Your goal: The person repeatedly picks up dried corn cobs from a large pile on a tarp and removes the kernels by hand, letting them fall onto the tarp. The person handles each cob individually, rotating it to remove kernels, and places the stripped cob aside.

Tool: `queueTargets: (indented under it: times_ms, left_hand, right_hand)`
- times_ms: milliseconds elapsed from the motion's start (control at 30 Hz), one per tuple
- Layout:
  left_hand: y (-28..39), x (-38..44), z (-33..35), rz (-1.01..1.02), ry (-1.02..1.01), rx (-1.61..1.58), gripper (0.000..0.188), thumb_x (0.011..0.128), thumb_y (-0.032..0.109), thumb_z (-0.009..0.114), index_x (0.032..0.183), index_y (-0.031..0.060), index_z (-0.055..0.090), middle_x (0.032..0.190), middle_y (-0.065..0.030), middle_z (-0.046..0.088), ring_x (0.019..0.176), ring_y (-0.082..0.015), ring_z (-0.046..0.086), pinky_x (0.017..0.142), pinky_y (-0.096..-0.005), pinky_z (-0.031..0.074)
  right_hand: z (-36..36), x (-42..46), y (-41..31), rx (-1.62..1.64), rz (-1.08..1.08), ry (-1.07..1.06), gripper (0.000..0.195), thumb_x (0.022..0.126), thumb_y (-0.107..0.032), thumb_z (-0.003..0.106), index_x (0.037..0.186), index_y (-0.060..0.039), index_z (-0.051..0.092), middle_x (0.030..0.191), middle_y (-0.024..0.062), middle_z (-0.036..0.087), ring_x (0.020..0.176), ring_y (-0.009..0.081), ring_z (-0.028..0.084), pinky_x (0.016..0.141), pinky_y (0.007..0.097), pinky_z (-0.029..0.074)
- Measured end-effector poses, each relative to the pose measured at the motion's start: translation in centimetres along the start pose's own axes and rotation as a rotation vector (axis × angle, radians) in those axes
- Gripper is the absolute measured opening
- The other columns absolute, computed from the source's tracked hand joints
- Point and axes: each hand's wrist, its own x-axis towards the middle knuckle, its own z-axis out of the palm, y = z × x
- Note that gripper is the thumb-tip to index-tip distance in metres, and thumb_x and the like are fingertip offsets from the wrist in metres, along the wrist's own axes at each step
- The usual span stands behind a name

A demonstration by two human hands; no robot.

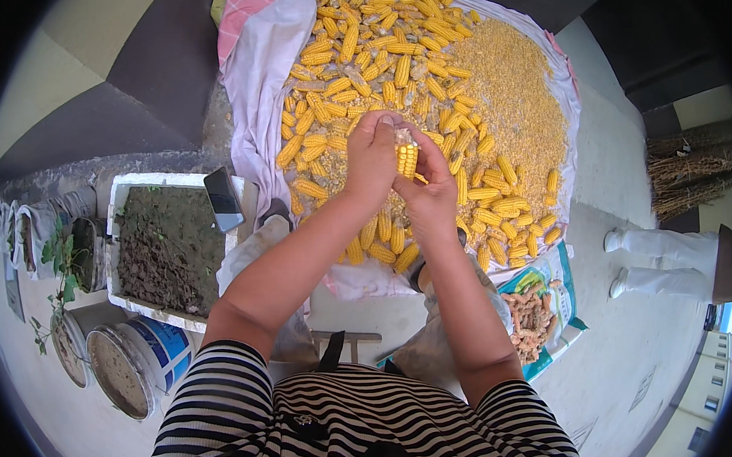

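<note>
Between my hands is an ear of corn [407,159], its yellow kernels towards me and its top end whitish and partly bare. My right hand [429,184] has its fingers curled around the ear from the right and below. My left hand [372,156] presses against the ear's upper left side, thumb up; its fingers are partly hidden. Under and beyond both hands, dried corn ears [348,44] lie heaped on a pale cloth [260,78]. Loose corn kernels [508,88] cover the cloth's right part.
A foam box of soil [166,253] stands at the left, a smartphone [223,199] on its rim. Buckets [120,372] stand below it. A bag with bare cobs [532,319] lies by my right knee. Another person [670,260] stands at the right, near bundled dry stalks [689,171].
</note>
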Motion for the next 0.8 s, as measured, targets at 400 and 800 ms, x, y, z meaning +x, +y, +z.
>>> queueTargets:
  times_ms: [400,800]
  left_hand:
    - [0.9,1.0,-1.8,-0.346,-0.136,-0.509,0.028,0.089,0.015,0.063,0.110,0.0003,0.054,0.104,-0.0108,0.059,0.100,-0.0203,0.056,0.092,-0.0340,0.046]
    - [0.0,-1.8,-0.7,-0.173,-0.004,-0.241,0.035,0.092,0.012,0.063,0.123,-0.0016,0.059,0.109,-0.0051,0.062,0.099,-0.0103,0.054,0.089,-0.0252,0.043]
  right_hand:
    - [-0.9,0.8,-0.9,0.348,0.145,0.037,0.064,0.079,0.009,0.067,0.137,-0.0024,0.044,0.119,0.0097,0.059,0.109,0.0161,0.057,0.089,0.0290,0.049]
    - [0.4,0.0,0.3,0.245,0.152,0.110,0.057,0.085,-0.002,0.068,0.137,-0.0063,0.046,0.104,0.0049,0.057,0.089,0.0101,0.056,0.078,0.0242,0.051]
